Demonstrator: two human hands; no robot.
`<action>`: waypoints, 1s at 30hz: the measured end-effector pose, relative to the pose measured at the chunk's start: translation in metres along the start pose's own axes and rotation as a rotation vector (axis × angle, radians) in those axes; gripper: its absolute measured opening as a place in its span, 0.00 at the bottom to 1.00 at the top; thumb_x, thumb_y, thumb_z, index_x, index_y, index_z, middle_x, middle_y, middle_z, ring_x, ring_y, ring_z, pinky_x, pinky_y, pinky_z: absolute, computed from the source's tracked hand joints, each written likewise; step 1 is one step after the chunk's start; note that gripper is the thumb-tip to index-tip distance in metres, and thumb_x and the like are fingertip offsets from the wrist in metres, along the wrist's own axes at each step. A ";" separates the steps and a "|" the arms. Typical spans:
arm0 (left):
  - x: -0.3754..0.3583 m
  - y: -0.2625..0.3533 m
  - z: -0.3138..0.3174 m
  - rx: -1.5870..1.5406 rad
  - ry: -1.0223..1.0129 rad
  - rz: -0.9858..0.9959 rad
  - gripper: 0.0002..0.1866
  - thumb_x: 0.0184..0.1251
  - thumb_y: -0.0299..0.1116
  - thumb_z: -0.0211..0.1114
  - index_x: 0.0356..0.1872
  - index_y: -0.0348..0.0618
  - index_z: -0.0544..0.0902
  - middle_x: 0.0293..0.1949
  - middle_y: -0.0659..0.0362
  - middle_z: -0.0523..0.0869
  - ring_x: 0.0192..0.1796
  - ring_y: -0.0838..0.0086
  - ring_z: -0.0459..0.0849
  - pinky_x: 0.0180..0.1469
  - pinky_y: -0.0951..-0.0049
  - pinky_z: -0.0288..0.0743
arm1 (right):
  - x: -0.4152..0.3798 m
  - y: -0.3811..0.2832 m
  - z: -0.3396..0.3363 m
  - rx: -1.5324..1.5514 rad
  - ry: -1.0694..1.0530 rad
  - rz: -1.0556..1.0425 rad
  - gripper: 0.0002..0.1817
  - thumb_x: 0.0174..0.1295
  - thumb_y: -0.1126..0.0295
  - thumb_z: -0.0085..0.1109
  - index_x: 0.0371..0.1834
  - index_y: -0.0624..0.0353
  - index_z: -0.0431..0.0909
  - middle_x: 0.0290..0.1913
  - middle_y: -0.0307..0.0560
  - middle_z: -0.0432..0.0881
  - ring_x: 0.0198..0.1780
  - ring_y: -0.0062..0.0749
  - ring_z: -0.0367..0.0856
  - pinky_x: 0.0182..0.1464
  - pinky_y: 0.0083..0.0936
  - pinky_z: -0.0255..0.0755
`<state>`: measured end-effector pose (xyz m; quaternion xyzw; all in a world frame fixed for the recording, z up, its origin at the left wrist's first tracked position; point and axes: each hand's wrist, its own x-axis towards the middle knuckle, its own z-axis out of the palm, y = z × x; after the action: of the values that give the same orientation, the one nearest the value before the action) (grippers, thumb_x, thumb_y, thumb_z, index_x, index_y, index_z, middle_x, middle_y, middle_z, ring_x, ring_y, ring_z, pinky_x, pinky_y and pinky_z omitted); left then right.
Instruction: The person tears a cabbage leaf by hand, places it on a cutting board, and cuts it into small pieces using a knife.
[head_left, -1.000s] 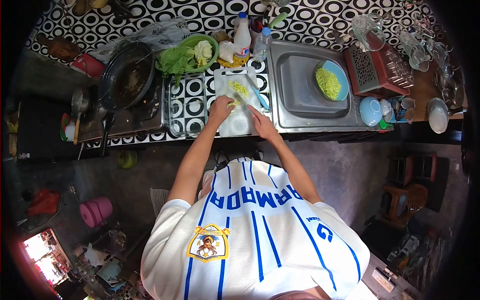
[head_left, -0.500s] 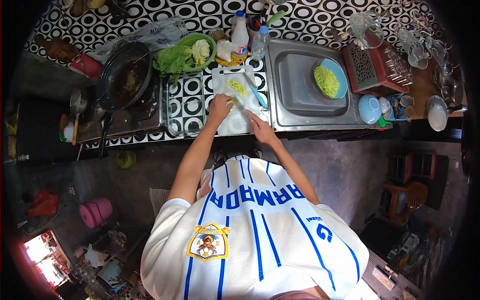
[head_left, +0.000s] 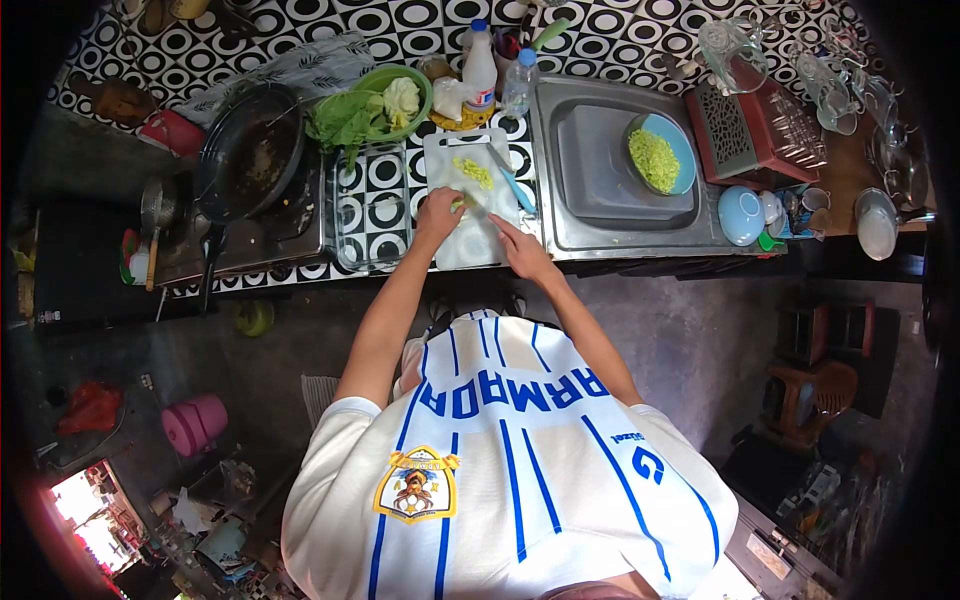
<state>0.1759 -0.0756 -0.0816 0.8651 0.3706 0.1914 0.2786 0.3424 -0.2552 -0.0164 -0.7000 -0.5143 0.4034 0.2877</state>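
Observation:
A white cutting board (head_left: 470, 245) lies on the tiled counter before me. On its left side my left hand (head_left: 438, 218) is closed, its fingertips pinching a small pale-green vegetable piece (head_left: 458, 204). My right hand (head_left: 522, 250) grips a knife (head_left: 482, 213), whose blade points up and left, close to the left fingertips; its handle is mostly hidden in the hand. Farther up the board sits a small pile of chopped yellow-green vegetable (head_left: 473, 172). Along the board's right edge rests a second knife with a light-blue handle (head_left: 514, 187).
Left of the board stand a glass dish (head_left: 345, 258), a green bowl (head_left: 424, 112) of leafy vegetables and a black wok (head_left: 250, 165). Bottles (head_left: 480, 75) stand behind. To the right, a blue bowl (head_left: 684, 150) of shredded green vegetable sits on an upturned grey tub (head_left: 600, 208) at the sink.
Both hands stay almost where they were, with the knife still beside the left fingertips. The camera view has shifted very slightly. Nothing else has visibly moved.

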 end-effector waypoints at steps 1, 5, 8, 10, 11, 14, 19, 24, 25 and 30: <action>-0.001 0.001 0.001 -0.001 0.015 0.003 0.11 0.58 0.33 0.74 0.40 0.42 0.87 0.42 0.53 0.87 0.50 0.54 0.84 0.54 0.56 0.79 | -0.002 -0.003 0.000 0.001 -0.024 0.039 0.25 0.78 0.65 0.44 0.78 0.44 0.67 0.69 0.61 0.76 0.67 0.63 0.75 0.69 0.42 0.69; -0.002 0.012 0.003 -0.003 0.071 -0.015 0.10 0.57 0.33 0.74 0.39 0.42 0.86 0.41 0.53 0.87 0.49 0.53 0.84 0.52 0.56 0.79 | -0.006 0.004 0.009 -0.005 0.034 -0.003 0.25 0.78 0.66 0.43 0.78 0.45 0.67 0.69 0.61 0.77 0.67 0.63 0.75 0.69 0.41 0.69; 0.001 0.016 0.006 -0.036 0.066 -0.067 0.11 0.57 0.32 0.73 0.40 0.42 0.85 0.39 0.53 0.87 0.48 0.53 0.84 0.52 0.55 0.79 | -0.010 0.006 0.008 0.008 0.073 -0.039 0.25 0.78 0.66 0.43 0.77 0.45 0.67 0.68 0.62 0.77 0.68 0.63 0.75 0.69 0.39 0.69; 0.001 0.014 0.007 -0.039 0.042 -0.069 0.11 0.57 0.32 0.73 0.40 0.43 0.85 0.39 0.54 0.87 0.48 0.53 0.84 0.52 0.55 0.79 | -0.013 0.008 0.005 0.028 0.094 -0.016 0.25 0.79 0.66 0.43 0.77 0.45 0.68 0.68 0.63 0.77 0.68 0.62 0.75 0.69 0.38 0.69; 0.002 0.012 0.006 -0.026 0.031 -0.050 0.11 0.57 0.32 0.73 0.40 0.43 0.85 0.40 0.54 0.87 0.48 0.54 0.84 0.52 0.56 0.79 | -0.013 0.009 0.004 0.037 0.103 -0.007 0.25 0.79 0.66 0.42 0.77 0.45 0.68 0.68 0.63 0.77 0.68 0.62 0.75 0.69 0.38 0.69; 0.000 0.010 0.002 -0.008 0.042 -0.011 0.11 0.57 0.32 0.73 0.40 0.43 0.85 0.41 0.54 0.87 0.50 0.55 0.84 0.54 0.56 0.79 | -0.021 0.006 -0.001 0.069 0.165 -0.008 0.25 0.79 0.66 0.43 0.77 0.44 0.68 0.67 0.63 0.78 0.69 0.61 0.75 0.70 0.38 0.69; -0.001 0.006 -0.003 -0.062 0.031 0.030 0.10 0.58 0.31 0.72 0.41 0.43 0.87 0.44 0.55 0.88 0.51 0.55 0.84 0.56 0.57 0.79 | -0.028 0.008 0.009 0.068 0.162 -0.020 0.26 0.78 0.67 0.43 0.78 0.45 0.66 0.67 0.64 0.77 0.69 0.61 0.75 0.69 0.38 0.69; 0.003 0.008 0.001 -0.009 -0.005 0.024 0.09 0.58 0.30 0.71 0.39 0.43 0.89 0.43 0.53 0.89 0.51 0.55 0.85 0.55 0.56 0.79 | -0.022 0.005 0.030 0.061 0.130 0.077 0.28 0.77 0.68 0.43 0.80 0.42 0.61 0.41 0.74 0.83 0.44 0.71 0.83 0.48 0.54 0.74; 0.004 0.009 0.002 -0.001 -0.001 0.020 0.08 0.58 0.30 0.71 0.39 0.42 0.89 0.42 0.53 0.89 0.50 0.55 0.85 0.55 0.56 0.79 | -0.020 0.008 0.036 0.088 0.191 -0.040 0.28 0.77 0.68 0.42 0.81 0.40 0.60 0.33 0.73 0.81 0.39 0.72 0.82 0.44 0.55 0.72; 0.002 0.010 0.005 0.036 0.049 0.015 0.08 0.58 0.29 0.69 0.38 0.42 0.89 0.41 0.52 0.88 0.49 0.55 0.85 0.54 0.56 0.80 | -0.026 0.002 0.033 0.107 0.191 -0.017 0.27 0.78 0.69 0.41 0.80 0.47 0.62 0.37 0.73 0.81 0.36 0.63 0.82 0.46 0.42 0.74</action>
<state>0.1853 -0.0814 -0.0793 0.8676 0.3743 0.2081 0.2525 0.3116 -0.2808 -0.0277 -0.7145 -0.4679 0.3596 0.3758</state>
